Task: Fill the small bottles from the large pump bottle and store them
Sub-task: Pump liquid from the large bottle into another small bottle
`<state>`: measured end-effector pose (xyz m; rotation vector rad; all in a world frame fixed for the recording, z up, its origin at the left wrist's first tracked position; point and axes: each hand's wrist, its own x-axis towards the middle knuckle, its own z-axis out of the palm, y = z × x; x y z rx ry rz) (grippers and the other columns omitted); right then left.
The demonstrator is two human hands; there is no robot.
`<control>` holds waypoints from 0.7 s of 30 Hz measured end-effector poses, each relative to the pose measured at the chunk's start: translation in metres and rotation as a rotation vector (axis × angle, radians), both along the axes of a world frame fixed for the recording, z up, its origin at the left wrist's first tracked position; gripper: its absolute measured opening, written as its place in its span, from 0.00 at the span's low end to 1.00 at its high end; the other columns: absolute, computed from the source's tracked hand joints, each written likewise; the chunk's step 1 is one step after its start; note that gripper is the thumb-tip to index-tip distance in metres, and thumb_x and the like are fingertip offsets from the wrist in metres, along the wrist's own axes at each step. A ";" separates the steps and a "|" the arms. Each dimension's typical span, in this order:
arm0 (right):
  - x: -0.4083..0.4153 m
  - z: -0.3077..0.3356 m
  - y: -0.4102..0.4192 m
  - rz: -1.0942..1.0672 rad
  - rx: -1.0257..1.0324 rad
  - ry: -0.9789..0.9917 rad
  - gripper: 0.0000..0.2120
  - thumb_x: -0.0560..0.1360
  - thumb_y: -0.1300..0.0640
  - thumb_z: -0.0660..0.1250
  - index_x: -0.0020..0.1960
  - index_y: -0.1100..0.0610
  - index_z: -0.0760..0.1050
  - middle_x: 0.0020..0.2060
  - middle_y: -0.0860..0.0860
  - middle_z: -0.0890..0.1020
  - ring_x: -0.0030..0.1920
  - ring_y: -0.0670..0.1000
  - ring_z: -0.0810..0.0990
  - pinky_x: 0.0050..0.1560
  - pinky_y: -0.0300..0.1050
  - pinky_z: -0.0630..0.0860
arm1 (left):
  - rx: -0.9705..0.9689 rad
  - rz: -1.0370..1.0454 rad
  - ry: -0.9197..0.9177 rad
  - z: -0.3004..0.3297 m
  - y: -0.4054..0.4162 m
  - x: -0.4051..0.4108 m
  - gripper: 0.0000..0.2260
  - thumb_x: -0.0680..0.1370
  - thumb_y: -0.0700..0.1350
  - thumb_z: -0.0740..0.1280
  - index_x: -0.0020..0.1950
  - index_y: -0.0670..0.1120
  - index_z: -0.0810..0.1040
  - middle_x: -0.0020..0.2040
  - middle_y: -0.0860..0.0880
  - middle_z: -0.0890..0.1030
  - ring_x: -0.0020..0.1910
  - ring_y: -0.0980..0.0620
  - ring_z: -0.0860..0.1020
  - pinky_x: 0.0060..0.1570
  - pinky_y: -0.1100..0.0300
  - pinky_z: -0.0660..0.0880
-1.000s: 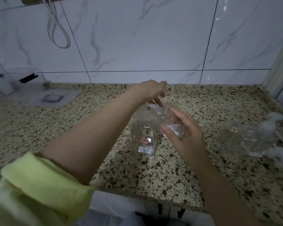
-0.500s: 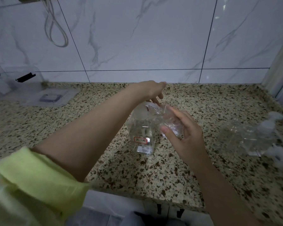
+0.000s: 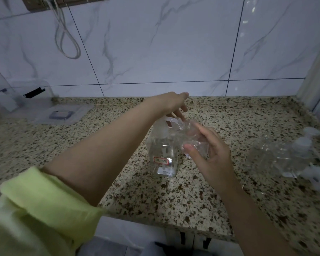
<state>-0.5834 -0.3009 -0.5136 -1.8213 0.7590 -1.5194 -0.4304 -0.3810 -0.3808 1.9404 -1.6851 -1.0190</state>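
A: Where is the large pump bottle [image 3: 163, 156]?

B: Centre of the frame, standing upright on the speckled countertop [image 3: 174, 200], clear, with a small red-edged label low on its front face. Its white pump head sits at the top, under the left hand [image 3: 171, 104].

A: What is that hand doing?

B: It comes in from the lower left on a bare forearm with a pale green sleeve [image 3: 41, 206] pushed up. The hand rests palm-down on the pump head, fingers fairly straight and pointing right (whether it is pressing hard, I cannot tell).

A: And the right hand [image 3: 209, 156]?

B: Just right of centre. Its thumb and curled fingers grip 1 small clear bottle [image 3: 194, 135], tilted so its open mouth points up-left toward the pump spout, touching or nearly touching it.

A: Any other small bottles?

B: A blurred cluster of clear bottles [image 3: 277, 157] with white pump tops lies at the right edge, well apart from the hands. Their number I cannot tell.

A: Anything else?

B: A clear plastic lid [image 3: 61, 113] lies flat at the upper left of the counter, with a clear container [image 3: 11, 97] behind it. A cable [image 3: 67, 39] loops down the marble-tiled wall [image 3: 174, 43] above.
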 end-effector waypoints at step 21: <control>0.002 0.002 0.000 -0.012 0.009 0.008 0.27 0.75 0.48 0.74 0.72 0.49 0.74 0.61 0.46 0.80 0.64 0.51 0.79 0.65 0.57 0.77 | -0.015 -0.021 -0.065 -0.001 0.002 -0.002 0.27 0.85 0.58 0.46 0.61 0.45 0.80 0.41 0.50 0.85 0.54 0.46 0.80 0.63 0.51 0.71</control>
